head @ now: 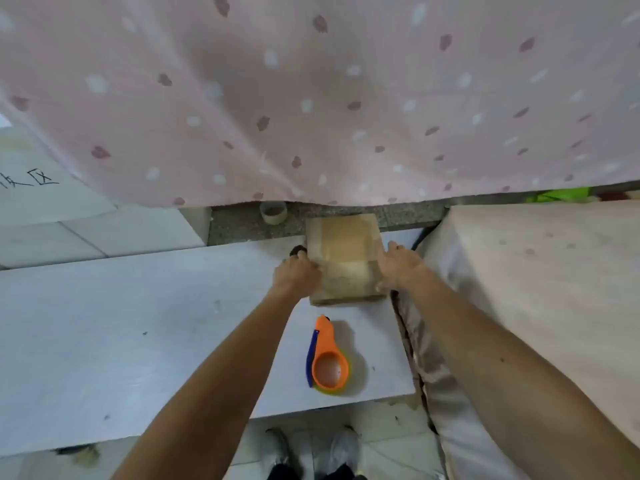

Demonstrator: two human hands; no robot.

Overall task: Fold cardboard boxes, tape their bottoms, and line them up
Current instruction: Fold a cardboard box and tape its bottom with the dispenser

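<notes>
The curtain [311, 98] covers part of the tape roll [273, 213]; handwriting [29, 180] is cropped.

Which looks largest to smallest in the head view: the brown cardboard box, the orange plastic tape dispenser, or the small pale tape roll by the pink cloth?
1. brown cardboard box
2. orange plastic tape dispenser, though it lies nearer the camera, so the gap is unsure
3. small pale tape roll, farthest back

Pink spotted curtain [311, 98] beyond a white tabletop [104, 323], pale cloth-covered block [536, 271] at its right edge.
</notes>
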